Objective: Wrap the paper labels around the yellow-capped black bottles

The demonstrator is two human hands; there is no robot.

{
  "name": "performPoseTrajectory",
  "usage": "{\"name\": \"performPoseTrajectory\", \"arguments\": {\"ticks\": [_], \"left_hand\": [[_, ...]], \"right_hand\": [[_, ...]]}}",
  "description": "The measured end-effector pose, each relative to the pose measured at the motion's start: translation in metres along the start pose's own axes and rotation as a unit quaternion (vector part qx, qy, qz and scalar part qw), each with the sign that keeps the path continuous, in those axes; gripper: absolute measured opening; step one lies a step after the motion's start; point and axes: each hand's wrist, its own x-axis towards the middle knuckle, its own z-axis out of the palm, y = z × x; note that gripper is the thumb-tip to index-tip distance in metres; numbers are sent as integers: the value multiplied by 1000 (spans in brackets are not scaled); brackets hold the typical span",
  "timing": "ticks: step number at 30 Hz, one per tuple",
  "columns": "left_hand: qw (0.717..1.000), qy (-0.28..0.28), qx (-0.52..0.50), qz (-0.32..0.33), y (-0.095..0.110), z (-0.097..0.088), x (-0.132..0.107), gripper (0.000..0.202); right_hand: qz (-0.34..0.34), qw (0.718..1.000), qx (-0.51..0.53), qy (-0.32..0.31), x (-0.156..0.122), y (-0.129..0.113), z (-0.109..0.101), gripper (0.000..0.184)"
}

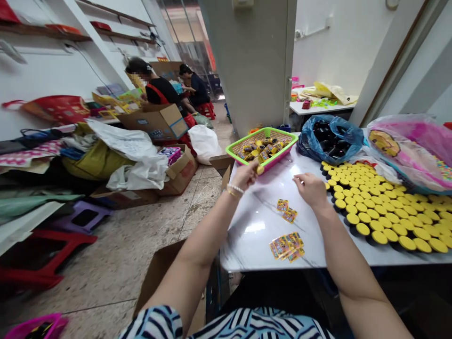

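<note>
Left hand (245,175) at the rim of the green-and-pink plastic basket (282,133), pinching a small yellow-capped cylinder (260,169)! Right hand (310,189) half open, holding nothing, hovering over the marble tabletop (254,235), close to scattered printed labels (286,209)!

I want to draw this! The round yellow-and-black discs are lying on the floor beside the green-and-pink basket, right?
Not on the floor. The head view shows the round yellow-and-black discs lying on the white marble table, beside the green-and-pink plastic basket.
</note>
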Motion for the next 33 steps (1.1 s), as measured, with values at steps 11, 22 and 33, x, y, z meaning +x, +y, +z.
{"name": "performPoseTrajectory", "arguments": {"ticks": [11, 22, 33], "left_hand": [[788, 198, 559, 166, 45, -45, 70, 25], [810, -36, 495, 312, -77, 34, -31, 24], [807, -62, 505, 300, -121, 44, -21, 12]], "right_hand": [[247, 935, -223, -120, 12, 52, -47, 41], [105, 971, -191, -97, 2, 49, -1, 32], [93, 957, -182, -207, 3, 31, -1, 41]]}}
